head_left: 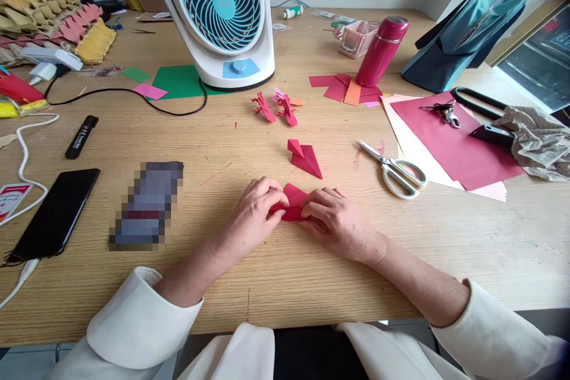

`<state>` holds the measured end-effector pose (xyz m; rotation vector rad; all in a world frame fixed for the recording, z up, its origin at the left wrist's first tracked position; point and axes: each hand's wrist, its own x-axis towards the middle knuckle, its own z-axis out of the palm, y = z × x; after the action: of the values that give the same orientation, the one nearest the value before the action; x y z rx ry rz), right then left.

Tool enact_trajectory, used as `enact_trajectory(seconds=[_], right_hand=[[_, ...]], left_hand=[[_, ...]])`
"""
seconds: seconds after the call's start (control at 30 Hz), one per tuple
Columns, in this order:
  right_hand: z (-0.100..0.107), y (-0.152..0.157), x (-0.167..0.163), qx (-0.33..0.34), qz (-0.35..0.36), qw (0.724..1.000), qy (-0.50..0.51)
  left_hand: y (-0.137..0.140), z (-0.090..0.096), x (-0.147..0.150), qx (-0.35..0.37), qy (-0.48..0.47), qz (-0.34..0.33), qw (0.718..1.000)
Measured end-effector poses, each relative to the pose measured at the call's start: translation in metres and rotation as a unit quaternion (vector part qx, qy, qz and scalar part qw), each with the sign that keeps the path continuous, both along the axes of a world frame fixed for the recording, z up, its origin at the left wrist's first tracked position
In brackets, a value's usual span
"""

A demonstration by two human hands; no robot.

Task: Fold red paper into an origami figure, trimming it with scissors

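A folded piece of red paper (293, 197) lies on the table between my two hands. My left hand (258, 208) is closed on its left edge, thumb and fingers pinching it. On the opposite edge my right hand (333, 222) pinches the same paper, with its fingertips curled and partly hidden. Just beyond, a second folded red paper piece (306, 158) with a pointed end rests on the wood. Farther back stand two small finished-looking red folded figures (287, 111), side by side.
White-handled scissors (403, 179) lie to the right, near red and pink sheets (454, 145) with keys on top. A fan (231, 29), a magenta flask (382, 52) and a blue bag (458, 41) stand behind. Leftward are a marker (81, 137), a black phone (56, 214) and cables.
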<state>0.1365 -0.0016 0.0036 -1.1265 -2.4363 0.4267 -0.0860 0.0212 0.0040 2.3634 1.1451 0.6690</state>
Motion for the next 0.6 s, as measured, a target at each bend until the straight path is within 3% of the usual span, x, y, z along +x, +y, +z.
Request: enact_trajectory(seconds=[0.13, 0.33, 0.6], right_hand=[[-0.0005, -0.001, -0.0023, -0.008, -0.014, 1.0, 0.009], [-0.0011, 0.0, -0.0052, -0.001, -0.022, 0.999, 0.029], [0.0, 0.0018, -0.0017, -0.021, -0.023, 0.999, 0.042]], left_hand=[[0.0028, -0.0026, -0.0016, -0.008, -0.002, -0.055, 0.998], [0.0034, 0.0041, -0.004, -0.03, 0.005, -0.084, 0.996], [-0.0012, 0.004, -0.0057, -0.047, 0.015, -0.074, 0.996]])
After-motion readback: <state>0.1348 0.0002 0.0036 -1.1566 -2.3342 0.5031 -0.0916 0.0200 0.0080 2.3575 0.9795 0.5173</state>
